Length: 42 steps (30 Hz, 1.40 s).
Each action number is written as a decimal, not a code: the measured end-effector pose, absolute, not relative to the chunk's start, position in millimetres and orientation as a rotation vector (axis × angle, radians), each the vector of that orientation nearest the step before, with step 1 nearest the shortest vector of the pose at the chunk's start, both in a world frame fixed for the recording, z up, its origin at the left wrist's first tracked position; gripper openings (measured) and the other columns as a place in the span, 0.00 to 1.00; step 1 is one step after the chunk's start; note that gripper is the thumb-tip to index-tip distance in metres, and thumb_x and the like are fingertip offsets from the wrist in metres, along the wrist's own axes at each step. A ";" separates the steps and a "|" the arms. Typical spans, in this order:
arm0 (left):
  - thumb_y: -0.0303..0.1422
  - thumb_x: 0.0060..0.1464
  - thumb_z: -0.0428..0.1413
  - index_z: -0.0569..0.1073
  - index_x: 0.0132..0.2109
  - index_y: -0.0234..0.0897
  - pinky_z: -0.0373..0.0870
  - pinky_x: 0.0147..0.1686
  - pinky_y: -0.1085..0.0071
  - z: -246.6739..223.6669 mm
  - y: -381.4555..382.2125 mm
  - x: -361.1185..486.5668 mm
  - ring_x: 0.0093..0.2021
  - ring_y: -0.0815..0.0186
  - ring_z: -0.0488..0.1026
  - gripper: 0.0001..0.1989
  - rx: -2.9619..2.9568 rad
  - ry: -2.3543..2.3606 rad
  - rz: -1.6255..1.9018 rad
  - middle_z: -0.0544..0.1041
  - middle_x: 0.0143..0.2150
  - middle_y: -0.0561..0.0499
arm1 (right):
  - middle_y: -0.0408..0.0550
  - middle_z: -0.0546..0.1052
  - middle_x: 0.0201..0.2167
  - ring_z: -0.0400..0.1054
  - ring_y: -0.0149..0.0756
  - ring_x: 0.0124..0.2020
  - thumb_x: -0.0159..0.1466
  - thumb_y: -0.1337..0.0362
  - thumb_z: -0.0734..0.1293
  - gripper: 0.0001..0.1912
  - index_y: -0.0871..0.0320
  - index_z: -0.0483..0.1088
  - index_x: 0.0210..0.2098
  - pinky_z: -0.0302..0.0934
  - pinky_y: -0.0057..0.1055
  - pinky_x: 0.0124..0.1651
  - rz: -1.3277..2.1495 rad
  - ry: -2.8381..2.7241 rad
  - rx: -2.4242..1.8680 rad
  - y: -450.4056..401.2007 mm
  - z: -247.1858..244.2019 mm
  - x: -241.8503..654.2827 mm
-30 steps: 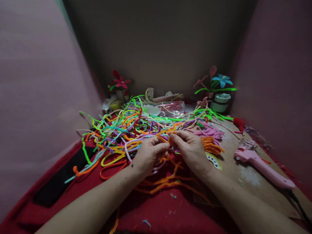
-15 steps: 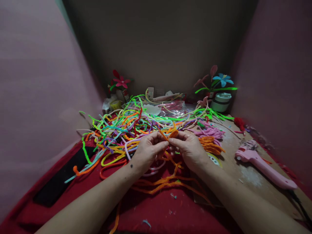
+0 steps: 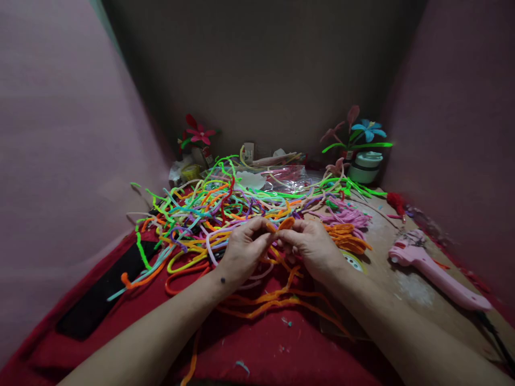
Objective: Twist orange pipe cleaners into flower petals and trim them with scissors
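Observation:
Between my two hands is an orange pipe cleaner [image 3: 286, 223], bent into a small loop that stands up above the fingertips. My left hand [image 3: 246, 251] pinches it from the left with thumb and forefinger. From the other side my right hand [image 3: 316, 247] grips it, its fingers curled and partly hidden. Below the hands, loose orange pipe cleaners [image 3: 265, 304] stretch over the red cloth [image 3: 281, 356]. A tangled heap of many-coloured pipe cleaners [image 3: 209, 214] lies just behind the hands. Right of my right hand are a bundle of folded orange pipe cleaners [image 3: 348, 238] and a pink bundle [image 3: 346, 214].
A pink glue gun [image 3: 438, 273] with a dark cord lies on the brown board [image 3: 382, 300] at right. At left lies a black flat object [image 3: 104, 292]. Pipe-cleaner flowers [image 3: 368, 130], a pale jar [image 3: 365, 167] and a clear plastic bag [image 3: 285, 179] stand along the back wall.
The fingers of both hands have shifted slightly on the orange pipe cleaner. Its left end, which stuck up before, now lies lower by my left fingertips. The surroundings look the same.

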<state>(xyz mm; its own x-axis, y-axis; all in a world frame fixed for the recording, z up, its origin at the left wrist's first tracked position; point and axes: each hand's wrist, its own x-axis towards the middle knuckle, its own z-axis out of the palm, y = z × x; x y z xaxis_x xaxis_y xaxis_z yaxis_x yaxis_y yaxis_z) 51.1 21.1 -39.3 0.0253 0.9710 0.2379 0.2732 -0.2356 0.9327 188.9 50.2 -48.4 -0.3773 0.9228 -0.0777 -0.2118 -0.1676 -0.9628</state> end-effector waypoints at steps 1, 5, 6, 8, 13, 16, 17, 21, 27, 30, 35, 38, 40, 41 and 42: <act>0.32 0.50 0.54 0.71 0.31 0.37 0.62 0.28 0.74 -42.4 20.6 49.6 0.26 0.70 0.65 0.04 1.751 1.312 1.254 0.70 0.26 0.52 | 0.40 0.68 0.15 0.54 0.22 0.11 0.49 0.65 0.66 0.05 0.62 0.67 0.21 0.49 0.23 0.13 1.725 -1.190 -0.898 50.4 -49.8 188.7; 0.29 0.51 0.51 0.73 0.32 0.38 0.63 0.38 0.71 -45.5 20.0 44.9 0.34 0.65 0.67 0.06 2.172 1.278 1.151 0.72 0.32 0.47 | 0.37 0.64 0.13 0.51 0.21 0.11 0.48 0.65 0.68 0.08 0.61 0.64 0.20 0.45 0.22 0.13 1.843 -1.123 -0.821 51.7 -52.1 189.2; 0.29 0.51 0.51 0.73 0.32 0.38 0.63 0.38 0.71 -43.6 20.6 44.5 0.34 0.66 0.67 0.06 2.136 1.287 1.175 0.72 0.32 0.48 | 0.37 0.63 0.12 0.51 0.20 0.11 0.48 0.65 0.68 0.08 0.61 0.64 0.19 0.44 0.21 0.13 1.844 -1.119 -0.807 51.9 -51.3 189.5; 0.30 0.51 0.53 0.73 0.32 0.37 0.64 0.36 0.73 -38.0 22.6 44.4 0.32 0.68 0.67 0.04 1.907 1.301 1.232 0.72 0.30 0.50 | 0.36 0.62 0.12 0.50 0.20 0.11 0.48 0.65 0.68 0.09 0.61 0.64 0.19 0.43 0.21 0.14 1.815 -1.109 -0.779 52.1 -48.4 190.4; 0.36 0.48 0.57 0.70 0.32 0.33 0.64 0.22 0.78 -31.6 29.0 43.5 0.23 0.73 0.66 0.09 1.152 1.033 1.049 0.70 0.26 0.53 | 0.38 0.66 0.15 0.52 0.21 0.13 0.49 0.66 0.68 0.05 0.62 0.71 0.24 0.45 0.21 0.16 1.674 -1.181 -0.743 49.9 -40.6 192.9; 0.35 0.46 0.59 0.69 0.29 0.31 0.62 0.17 0.80 -34.9 30.8 42.6 0.19 0.76 0.64 0.10 1.007 0.882 0.932 0.70 0.24 0.52 | 0.41 0.70 0.17 0.56 0.22 0.15 0.51 0.66 0.66 0.05 0.61 0.73 0.25 0.48 0.22 0.18 1.609 -1.265 -0.761 48.3 -37.8 193.5; 0.34 0.47 0.59 0.69 0.28 0.30 0.62 0.16 0.80 -35.8 31.0 42.4 0.17 0.77 0.63 0.10 0.989 0.861 0.927 0.69 0.23 0.53 | 0.41 0.70 0.17 0.56 0.23 0.16 0.50 0.67 0.66 0.05 0.61 0.73 0.25 0.49 0.23 0.19 1.586 -1.281 -0.765 47.8 -36.9 193.5; 0.33 0.47 0.59 0.67 0.26 0.31 0.60 0.12 0.81 -35.0 31.7 40.3 0.14 0.78 0.59 0.10 0.930 0.849 0.906 0.68 0.18 0.55 | 0.41 0.71 0.19 0.57 0.24 0.19 0.50 0.68 0.66 0.04 0.61 0.74 0.24 0.53 0.23 0.23 1.508 -1.333 -0.815 47.4 -34.9 192.9; 0.30 0.45 0.59 0.66 0.26 0.31 0.54 0.11 0.82 -29.4 32.9 36.7 0.13 0.80 0.53 0.09 0.925 0.880 0.810 0.64 0.17 0.57 | 0.41 0.69 0.19 0.58 0.25 0.21 0.52 0.65 0.65 0.06 0.62 0.72 0.24 0.53 0.24 0.24 1.424 -1.463 -0.832 50.5 -37.4 195.3; 0.32 0.45 0.59 0.66 0.26 0.32 0.50 0.11 0.82 -27.8 30.2 39.4 0.14 0.80 0.52 0.09 0.990 0.955 0.840 0.65 0.19 0.57 | 0.40 0.68 0.18 0.56 0.25 0.21 0.53 0.65 0.65 0.07 0.62 0.70 0.21 0.52 0.25 0.25 1.371 -1.506 -0.843 50.7 -38.6 196.7; 0.33 0.51 0.53 0.68 0.27 0.33 0.56 0.18 0.79 -31.6 22.8 46.2 0.18 0.76 0.60 0.08 1.665 1.356 1.045 0.66 0.20 0.56 | 0.41 0.68 0.19 0.58 0.26 0.22 0.53 0.66 0.64 0.07 0.62 0.68 0.21 0.54 0.26 0.28 1.326 -1.437 -0.875 47.9 -42.2 193.1; 0.28 0.51 0.51 0.69 0.28 0.33 0.60 0.24 0.76 -38.7 19.8 46.7 0.22 0.73 0.64 0.05 2.310 1.462 1.166 0.68 0.22 0.54 | 0.42 0.69 0.20 0.60 0.27 0.23 0.51 0.66 0.65 0.05 0.62 0.69 0.22 0.56 0.27 0.29 1.375 -1.376 -0.908 44.9 -44.5 188.6; 0.26 0.52 0.49 0.68 0.27 0.33 0.59 0.24 0.75 -42.3 18.1 46.3 0.22 0.72 0.63 0.07 2.719 1.473 1.168 0.67 0.21 0.53 | 0.41 0.69 0.20 0.60 0.28 0.23 0.50 0.67 0.65 0.05 0.63 0.69 0.23 0.56 0.26 0.29 1.423 -1.328 -0.926 42.3 -45.1 186.0; 0.25 0.53 0.49 0.67 0.27 0.34 0.58 0.24 0.73 -43.1 17.2 46.2 0.22 0.71 0.62 0.08 2.891 1.491 1.148 0.67 0.21 0.53 | 0.41 0.69 0.20 0.59 0.27 0.23 0.50 0.67 0.65 0.04 0.63 0.69 0.23 0.55 0.26 0.28 1.430 -1.314 -0.929 40.8 -45.1 185.0; 0.25 0.53 0.48 0.67 0.26 0.34 0.57 0.24 0.72 -43.1 16.4 46.3 0.22 0.70 0.62 0.09 3.037 1.517 1.116 0.66 0.21 0.52 | 0.41 0.68 0.20 0.59 0.27 0.23 0.50 0.67 0.64 0.04 0.63 0.68 0.23 0.55 0.25 0.27 1.418 -1.313 -0.929 39.3 -44.9 184.3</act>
<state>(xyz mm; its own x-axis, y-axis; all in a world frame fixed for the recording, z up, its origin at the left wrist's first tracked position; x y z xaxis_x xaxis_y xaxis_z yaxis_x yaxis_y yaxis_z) 46.3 16.4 -43.1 0.4702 0.5576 0.6841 0.8191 -0.5643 -0.1031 184.3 39.3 -44.9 -0.2526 0.9648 0.0727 -0.1464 0.0362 -0.9886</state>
